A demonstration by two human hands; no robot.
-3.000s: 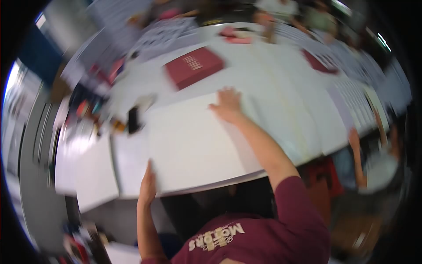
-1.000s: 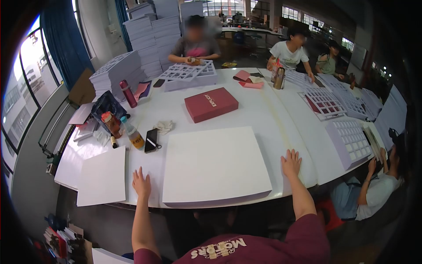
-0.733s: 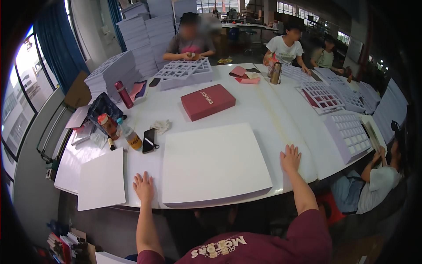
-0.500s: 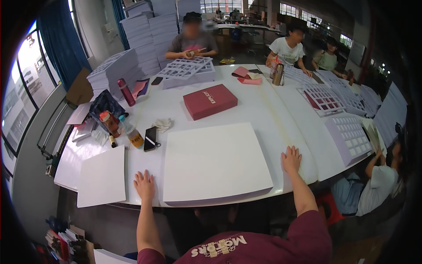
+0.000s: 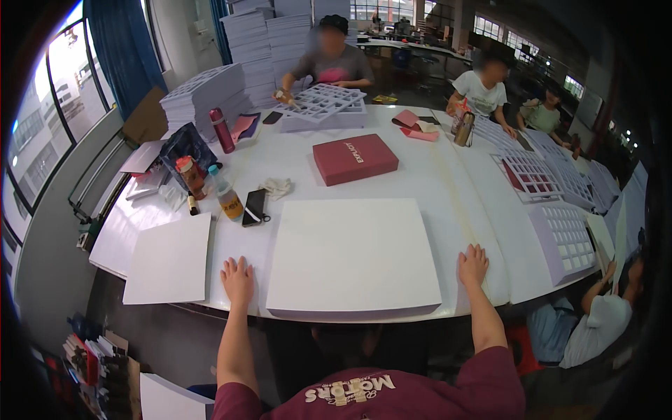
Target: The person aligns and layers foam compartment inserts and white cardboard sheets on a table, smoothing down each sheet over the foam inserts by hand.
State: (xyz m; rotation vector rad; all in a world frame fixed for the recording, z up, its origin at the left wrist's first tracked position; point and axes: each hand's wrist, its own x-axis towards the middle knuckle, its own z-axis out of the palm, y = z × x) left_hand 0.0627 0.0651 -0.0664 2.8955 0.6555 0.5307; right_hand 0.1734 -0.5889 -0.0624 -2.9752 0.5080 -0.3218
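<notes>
A wide white board stack or flat box [image 5: 353, 255] lies on the white table in front of me. To its left, my left hand [image 5: 238, 281] lies flat on the table with fingers spread, holding nothing. On the other side, my right hand [image 5: 474, 266] also rests flat on the tabletop, open and apart from the white stack. A thinner white sheet stack [image 5: 168, 259] sits left of my left hand. Beyond the large white piece is a closed red box [image 5: 355, 159] with white lettering.
A phone [image 5: 255, 208], a drink bottle [image 5: 225, 194], a cloth [image 5: 276, 187] and a pink flask [image 5: 222, 131] stand at the left. White grid trays [image 5: 562, 238] line the right side. Co-workers [image 5: 332, 59] sit at the far and right sides.
My view has turned slightly, so the tabletop things appear shifted to the right. Both hands stay flat on the table. The co-worker across the table has moved a hand over the grid tray.
</notes>
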